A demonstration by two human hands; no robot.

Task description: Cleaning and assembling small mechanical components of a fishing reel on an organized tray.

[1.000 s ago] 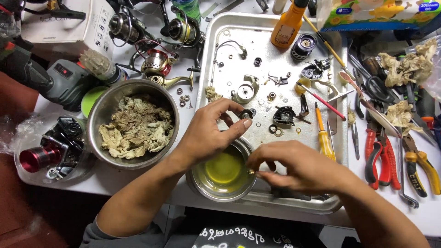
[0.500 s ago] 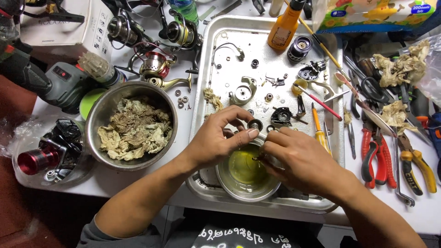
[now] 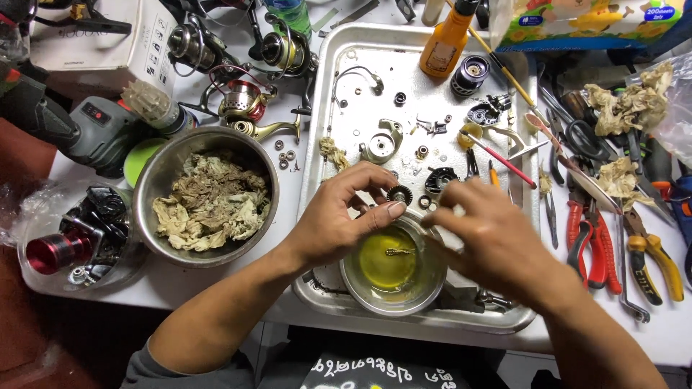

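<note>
While we are leaning over the small bowl (image 3: 393, 306) of yellow liquid just below our fingers, our left hand (image 3: 339, 216) is pinching a small dark gear (image 3: 398, 194) between thumb and forefinger, its flat face turned toward us. Our right hand (image 3: 490, 238) is hovering just to the gear's right, fingers curled and blurred; we cannot tell whether it is gripping anything. Beyond both hands, the metal tray (image 3: 346, 86) is carrying loose reel parts.
</note>
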